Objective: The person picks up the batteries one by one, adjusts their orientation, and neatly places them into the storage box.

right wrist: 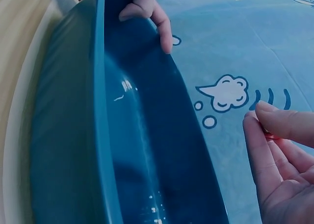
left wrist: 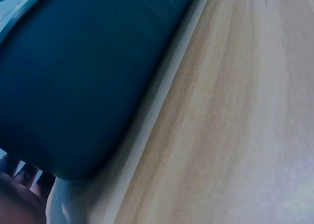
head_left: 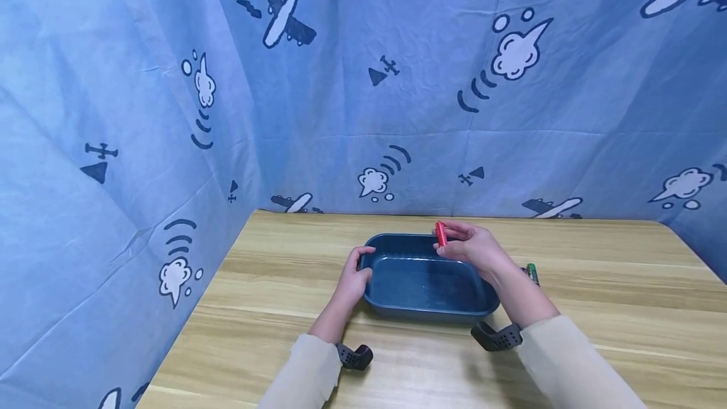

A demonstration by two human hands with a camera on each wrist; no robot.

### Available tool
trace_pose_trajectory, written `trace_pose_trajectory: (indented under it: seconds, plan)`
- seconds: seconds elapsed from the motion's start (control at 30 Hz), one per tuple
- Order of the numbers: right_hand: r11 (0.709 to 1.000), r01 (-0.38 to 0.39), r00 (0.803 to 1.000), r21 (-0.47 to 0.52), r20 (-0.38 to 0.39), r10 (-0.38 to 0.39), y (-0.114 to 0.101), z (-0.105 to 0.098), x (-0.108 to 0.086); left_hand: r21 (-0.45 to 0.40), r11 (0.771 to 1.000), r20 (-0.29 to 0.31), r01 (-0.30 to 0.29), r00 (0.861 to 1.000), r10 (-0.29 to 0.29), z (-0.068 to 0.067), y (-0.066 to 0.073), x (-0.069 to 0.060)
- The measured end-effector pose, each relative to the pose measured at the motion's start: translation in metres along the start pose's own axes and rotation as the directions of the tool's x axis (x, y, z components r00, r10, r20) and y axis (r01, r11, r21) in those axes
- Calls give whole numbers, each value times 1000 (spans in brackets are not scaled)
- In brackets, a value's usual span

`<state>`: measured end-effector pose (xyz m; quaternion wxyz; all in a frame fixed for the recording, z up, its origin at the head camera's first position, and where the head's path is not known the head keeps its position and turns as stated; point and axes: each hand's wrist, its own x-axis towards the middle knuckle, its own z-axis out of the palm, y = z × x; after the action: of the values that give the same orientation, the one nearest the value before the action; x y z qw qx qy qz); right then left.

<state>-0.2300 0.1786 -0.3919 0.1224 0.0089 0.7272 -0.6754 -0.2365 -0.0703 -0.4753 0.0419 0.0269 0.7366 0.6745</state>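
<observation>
A dark blue rectangular plastic bin (head_left: 423, 279) sits on the wooden table. My left hand (head_left: 356, 272) grips its left end, with the thumb inside the rim; the right wrist view shows that hand (right wrist: 144, 8) at the bin's far end. Over the bin's back right part, my right hand (head_left: 476, 250) pinches a red battery (head_left: 440, 234) between thumb and fingers, held nearly upright. In the right wrist view the fingers of the right hand (right wrist: 284, 160) hide most of the battery. The bin's outer side (left wrist: 83, 87) fills much of the left wrist view.
Beside the bin's right end, partly behind my right forearm, lie a green-topped battery (head_left: 532, 273) and a dark item next to it. The wooden table (head_left: 272, 270) meets a blue curtain (head_left: 341, 93) printed with planes and clouds at the back and left.
</observation>
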Motion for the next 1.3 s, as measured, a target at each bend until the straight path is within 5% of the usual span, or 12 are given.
trace_pose_trajectory:
  seconds: [0.33,0.6,0.8,1.0,1.13,1.3]
  plan:
    - [1000,10,999,-6,-30,-10,-2,6,6,4,1000,0,14,1000,-14,1,-5,3]
    - [1000,24,999,7,-24,-24,5,14,14,-19,1000,79,1,997,0,-5,15,-11]
    - [1000,6,1000,10,-25,-6,11,16,18,51,998,254,26,967,-38,-16,-5,2]
    - [1000,-14,999,1,-29,14,15,16,19,203,978,370,-58,929,-22,-27,-7,3]
    - [1000,-12,1000,17,-9,12,16,19,21,209,975,378,-73,926,-11,-27,-7,2]
    - [999,-29,1000,20,-11,29,16,25,25,223,974,345,-46,938,-35,-26,-7,2]
